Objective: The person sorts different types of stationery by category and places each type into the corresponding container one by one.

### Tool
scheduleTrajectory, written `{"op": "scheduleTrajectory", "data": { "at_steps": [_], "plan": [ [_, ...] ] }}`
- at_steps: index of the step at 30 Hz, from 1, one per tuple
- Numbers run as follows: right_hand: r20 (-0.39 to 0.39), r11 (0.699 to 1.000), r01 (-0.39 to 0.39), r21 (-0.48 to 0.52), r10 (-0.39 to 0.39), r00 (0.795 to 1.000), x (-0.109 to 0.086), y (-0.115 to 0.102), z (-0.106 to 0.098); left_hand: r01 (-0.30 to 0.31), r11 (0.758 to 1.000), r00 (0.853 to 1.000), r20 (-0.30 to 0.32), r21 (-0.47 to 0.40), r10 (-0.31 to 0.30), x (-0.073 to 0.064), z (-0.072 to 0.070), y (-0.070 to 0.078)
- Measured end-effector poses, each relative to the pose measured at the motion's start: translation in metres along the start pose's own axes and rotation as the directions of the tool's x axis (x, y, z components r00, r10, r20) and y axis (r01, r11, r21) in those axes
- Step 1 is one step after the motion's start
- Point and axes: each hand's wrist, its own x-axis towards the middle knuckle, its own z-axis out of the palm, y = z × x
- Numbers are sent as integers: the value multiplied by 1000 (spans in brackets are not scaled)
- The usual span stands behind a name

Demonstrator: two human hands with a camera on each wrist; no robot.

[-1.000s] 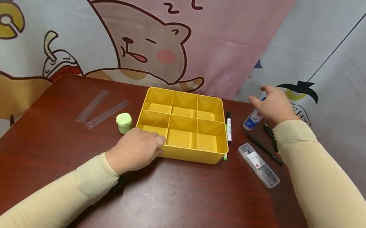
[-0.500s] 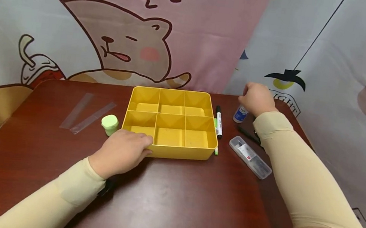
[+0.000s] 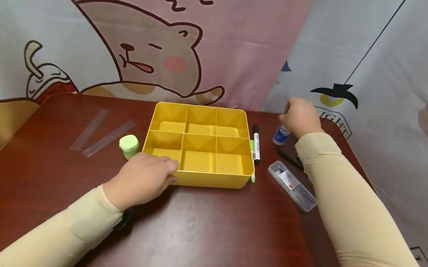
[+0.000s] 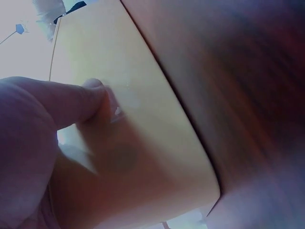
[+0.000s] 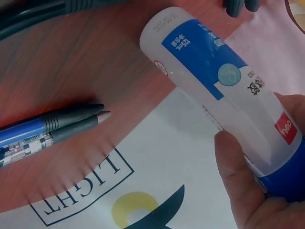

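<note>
My left hand grips the near left part of a yellow divided organizer box, its thumb pressed on the outer front wall in the left wrist view. The box's compartments hold nothing that I can see. At the far right, my right hand holds a glue bottle near its blue cap, thumb on one side and a finger on the other. The bottle is translucent with a blue and white label. In the head view the hand covers its upper part; whether its base touches the table cannot be told.
A clear plastic case, a black-and-white marker and a green pen lie right of the box. Two pens lie near the bottle. Left of the box are a pale green lidded jar and two clear strips.
My right hand has come down from above the glue bottle, its fingers parted, and now grips it. The left hand has stayed on the box. The head view has shifted to the right.
</note>
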Motion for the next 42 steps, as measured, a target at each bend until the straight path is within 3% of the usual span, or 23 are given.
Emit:
{"op": "scheduleTrajectory", "data": {
  "at_steps": [13,24,31,37,42],
  "plan": [
    [-47,1000,8,11,-8,999,-1,8,6,8,1000,1000,11,-10,-8,3,-2,0],
    [-38,1000,-12,24,13,999,-2,5,3,10,1000,1000,3,-14,-10,3,2,2],
    [-146,998,63,18,-60,988,3,-23,-30,-6,1000,999,-33,-5,6,1,2,1],
    [-150,994,102,42,-94,984,6,-60,-58,6,1000,999,-35,-5,-6,-2,0,0],
    [-144,990,130,47,-122,982,3,-91,-62,5,1000,999,-47,3,-5,-3,-1,-1]
  ]
}}
